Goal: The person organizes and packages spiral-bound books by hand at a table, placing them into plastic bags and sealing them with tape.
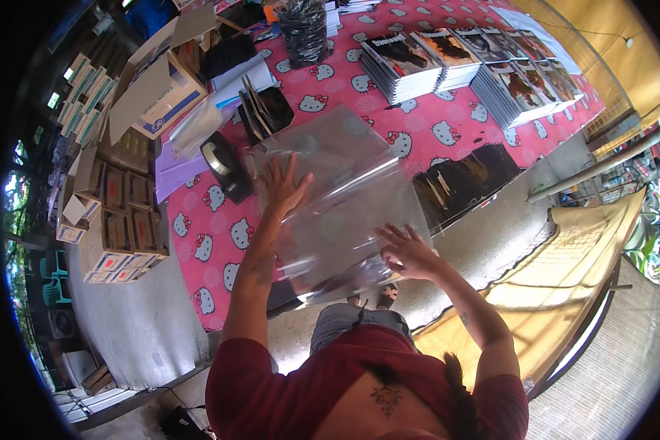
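Note:
A large clear plastic sheet [330, 235], folded or layered with a glossy crease across it, lies over the near edge of the table in front of me. My left hand [286, 187] rests flat on its left part, fingers spread. My right hand [411, 255] is on the sheet's lower right, fingers stretched out and slightly bent, and I see nothing gripped in it. Just left of my left hand stands a black tape dispenser [224, 166] with a roll of tape. Behind it is a black holder [271, 110] with upright dividers.
The table [447, 132] has a pink cartoon-cat cover. Stacks of notebooks [403, 66] stand at the far right. A black worn panel [466, 187] lies at the right edge. A black-wrapped bundle [304, 33] stands at the back. Cardboard boxes [165, 95] are piled left.

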`<state>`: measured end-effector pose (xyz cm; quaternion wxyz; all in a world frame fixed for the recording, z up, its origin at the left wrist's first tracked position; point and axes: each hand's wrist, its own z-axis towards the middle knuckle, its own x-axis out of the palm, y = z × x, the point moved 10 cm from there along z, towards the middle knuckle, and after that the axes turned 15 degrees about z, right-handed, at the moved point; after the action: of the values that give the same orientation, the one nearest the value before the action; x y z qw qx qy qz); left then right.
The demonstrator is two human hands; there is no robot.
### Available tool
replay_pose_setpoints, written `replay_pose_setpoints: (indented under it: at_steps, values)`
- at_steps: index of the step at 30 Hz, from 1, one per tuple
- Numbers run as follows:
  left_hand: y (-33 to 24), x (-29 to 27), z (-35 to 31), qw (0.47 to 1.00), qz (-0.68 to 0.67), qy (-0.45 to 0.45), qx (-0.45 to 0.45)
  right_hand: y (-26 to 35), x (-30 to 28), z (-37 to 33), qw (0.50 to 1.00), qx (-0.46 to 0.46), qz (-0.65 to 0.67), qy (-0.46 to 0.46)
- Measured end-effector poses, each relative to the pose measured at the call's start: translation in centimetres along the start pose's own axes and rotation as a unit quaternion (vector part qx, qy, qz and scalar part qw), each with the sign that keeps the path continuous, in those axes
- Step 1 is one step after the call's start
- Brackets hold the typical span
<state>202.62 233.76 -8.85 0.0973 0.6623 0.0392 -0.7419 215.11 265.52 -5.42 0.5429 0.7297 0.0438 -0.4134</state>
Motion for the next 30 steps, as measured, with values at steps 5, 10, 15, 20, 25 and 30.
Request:
replay_pose_setpoints:
  at_steps: [5, 10, 15, 20, 25, 30]
  values:
    - [0.4, -4.0, -0.5, 0.998, -0.06, -0.024, -0.026, 1.7, -4.8, 1.1, 0.98, 0.084, 0.18, -0.012]
    - [-1.4, -2.6, -2.7, 0.998, 0.021, -0.056, 0.014, 1.6, -6.9, 2.6, 0.998, -0.007, 0.025, -0.054]
    - [5.7, -4.9, 3.1, 0.982, -0.07, -0.155, -0.08, -1.6, -4.4, 3.4, 0.997, 0.063, 0.011, -0.034]
    - [9.3, -3.2, 8.1, 0.986, 0.114, 0.031, -0.115, -3.0, -2.8, 3.6, 0.994, 0.033, -0.028, -0.098]
    - [8.7, -3.5, 10.2, 0.987, 0.086, 0.116, -0.077, -3.2, -3.2, 2.9, 0.989, 0.055, -0.004, -0.14]
    - [18.5, 0.1, 12.6, 0.976, -0.039, 0.061, -0.207, -2.5, -2.8, 4.2, 0.99, 0.054, -0.019, -0.132]
